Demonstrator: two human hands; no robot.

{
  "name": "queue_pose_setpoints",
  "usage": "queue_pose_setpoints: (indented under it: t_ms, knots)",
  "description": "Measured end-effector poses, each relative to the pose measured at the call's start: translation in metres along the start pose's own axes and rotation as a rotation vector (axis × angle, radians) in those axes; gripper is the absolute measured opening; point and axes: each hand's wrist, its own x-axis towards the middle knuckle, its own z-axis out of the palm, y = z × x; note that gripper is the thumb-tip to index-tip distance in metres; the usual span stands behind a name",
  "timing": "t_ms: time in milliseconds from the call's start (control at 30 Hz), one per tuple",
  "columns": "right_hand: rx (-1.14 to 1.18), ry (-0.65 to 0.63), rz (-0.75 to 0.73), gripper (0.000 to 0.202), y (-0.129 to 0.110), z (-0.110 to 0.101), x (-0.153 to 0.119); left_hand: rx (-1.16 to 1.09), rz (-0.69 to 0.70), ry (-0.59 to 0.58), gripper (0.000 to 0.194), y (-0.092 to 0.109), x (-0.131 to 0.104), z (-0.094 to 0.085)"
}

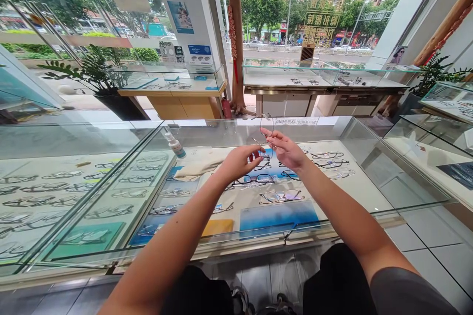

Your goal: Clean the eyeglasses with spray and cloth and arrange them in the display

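A pair of thin wire-rimmed eyeglasses [266, 121] is held up on end above the glass counter, one lens over the other. My right hand [290, 151] pinches the frame near its bridge between thumb and fingers. At the lower lens, my left hand [242, 161] has its fingers curled against the rim; the exact contact is hard to make out. On the counter to the left stands a white spray bottle [175, 145], and a beige cloth [197, 170] lies beside it.
The glass showcase [369, 157] beneath my hands contains several rows of eyeglasses, with blue display cards [279, 215] and a yellow one [218, 228]. Another glass case [55, 147] adjoins it on the left. Further counters, a wooden post [235, 34] and a potted plant [107, 78] stand beyond.
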Motion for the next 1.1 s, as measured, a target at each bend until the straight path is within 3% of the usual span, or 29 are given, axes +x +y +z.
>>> queue_pose_setpoints:
  t_ms: [167,267,400,600,700,933,1100]
  knots:
    - [0.038,0.036,-0.048,0.037,-0.005,0.001,-0.002,0.028,-0.011,0.015,0.024,-0.002,0.001,0.0]
    - [0.088,0.058,-0.056,0.037,-0.008,0.002,-0.002,0.066,0.041,0.085,0.026,-0.002,0.001,-0.001]
    - [0.139,0.046,-0.071,0.034,-0.017,-0.003,-0.004,0.146,0.07,0.37,0.026,-0.008,0.001,-0.012]
    - [0.153,0.127,-0.161,0.028,-0.033,-0.026,-0.001,0.199,-0.097,0.917,0.036,-0.035,-0.001,-0.053]
    - [0.149,0.129,-0.17,0.026,-0.032,-0.034,0.003,0.267,-0.154,1.103,0.04,-0.049,-0.004,-0.07]
    - [0.147,0.132,-0.163,0.025,-0.028,-0.036,0.004,0.289,-0.304,1.328,0.045,-0.075,-0.013,-0.096]
    - [0.179,0.139,-0.169,0.024,-0.028,-0.036,0.004,0.29,-0.437,1.442,0.043,-0.083,-0.019,-0.103]
